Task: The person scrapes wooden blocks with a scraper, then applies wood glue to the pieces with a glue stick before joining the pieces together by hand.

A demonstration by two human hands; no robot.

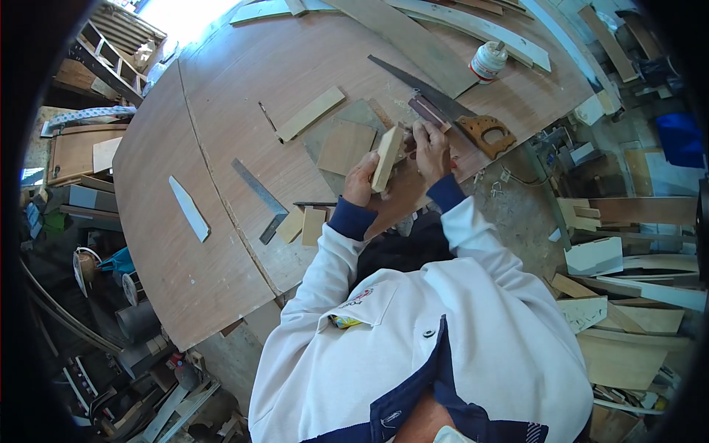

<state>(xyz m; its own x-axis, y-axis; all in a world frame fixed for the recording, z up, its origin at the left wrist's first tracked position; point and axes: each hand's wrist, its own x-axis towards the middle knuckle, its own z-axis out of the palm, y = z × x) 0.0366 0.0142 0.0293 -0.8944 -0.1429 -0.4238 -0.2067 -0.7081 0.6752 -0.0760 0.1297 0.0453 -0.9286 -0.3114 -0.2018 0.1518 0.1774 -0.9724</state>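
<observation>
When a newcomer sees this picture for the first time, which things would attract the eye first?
Probably the white shirt with navy cuffs, filling the lower middle. Above it, the left hand grips a pale wood block, with the right hand close beside it. Beyond the hands, a handsaw lies on the table, its brown handle near the edge.

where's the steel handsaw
The steel handsaw lies upper right of centre in the head view, its brown wooden handle just right of the person's right hand.
</observation>
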